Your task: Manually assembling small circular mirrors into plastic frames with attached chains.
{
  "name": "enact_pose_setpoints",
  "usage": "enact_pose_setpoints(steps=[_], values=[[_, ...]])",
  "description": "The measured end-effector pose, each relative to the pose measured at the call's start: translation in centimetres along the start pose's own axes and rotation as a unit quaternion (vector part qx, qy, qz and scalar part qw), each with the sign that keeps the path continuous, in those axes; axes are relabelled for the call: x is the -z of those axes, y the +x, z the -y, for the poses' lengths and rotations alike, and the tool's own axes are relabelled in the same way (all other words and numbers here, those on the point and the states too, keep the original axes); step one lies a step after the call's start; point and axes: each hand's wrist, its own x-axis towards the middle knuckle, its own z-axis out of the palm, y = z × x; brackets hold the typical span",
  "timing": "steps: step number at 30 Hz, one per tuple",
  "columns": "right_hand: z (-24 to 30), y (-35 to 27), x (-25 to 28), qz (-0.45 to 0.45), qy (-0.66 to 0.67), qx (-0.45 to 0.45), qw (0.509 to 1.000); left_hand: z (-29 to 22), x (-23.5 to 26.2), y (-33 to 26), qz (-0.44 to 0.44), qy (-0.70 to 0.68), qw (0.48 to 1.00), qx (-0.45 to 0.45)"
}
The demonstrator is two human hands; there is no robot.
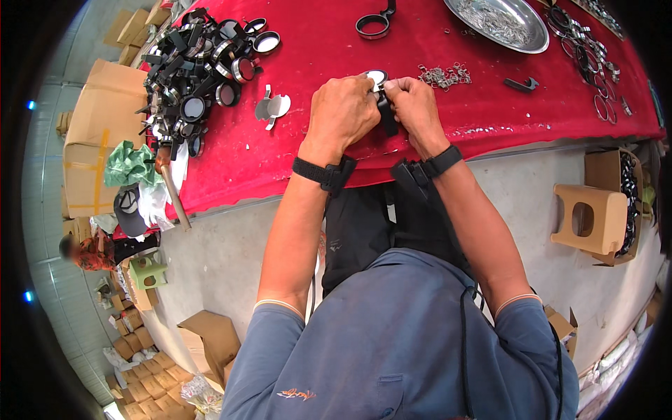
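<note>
Both my hands meet over the near edge of a red-covered table point(315, 49). My left hand point(343, 112) and my right hand point(414, 105) together grip a small black-handled piece with a round silver-rimmed lens point(378, 75), most of it hidden by my fingers. Its black handle point(387, 119) shows between my hands. A round metal part with tabs point(273, 106) lies on the cloth just left of my left hand. Both wrists wear black straps.
A heap of black and silver round parts point(192, 77) fills the table's left. A metal bowl of small springs point(500, 21) stands at the back right, loose springs point(442, 75) by my right hand, metal rings point(588, 56) far right. Cardboard boxes point(94, 133), a small stool point(588, 218) on the floor.
</note>
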Motion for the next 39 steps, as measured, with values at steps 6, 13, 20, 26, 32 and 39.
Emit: enact_pose_setpoints(steps=[6, 13, 20, 26, 32, 39], values=[[0.3, -0.8, 0.0, -0.019, -0.044, 0.072, 0.996, -0.1, 0.2, -0.4, -0.014, -0.024, 1.000, -0.007], [-0.1, -2.0, 1.2, 0.042, 0.075, 0.062, 0.994, -0.3, 0.0, -0.8, -0.011, -0.039, 0.999, 0.023], [0.5, -1.3, 1.1, 0.051, 0.115, -0.007, 0.992, 0.7, -1.0, -1.4, -0.060, -0.200, 0.975, 0.078], [0.2, -1.5, 0.8, 0.021, 0.057, 0.061, 0.996, 0.5, -1.6, -1.3, -0.073, -0.185, 0.978, 0.065], [-0.1, -2.7, 1.0, 0.009, 0.011, 0.119, 0.993, -0.1, -1.2, -1.3, -0.065, -0.158, 0.982, 0.083], [0.0, -4.9, 0.9, -0.018, -0.033, 0.313, 0.949, -0.1, -2.0, -1.3, -0.091, -0.176, 0.977, 0.077]])
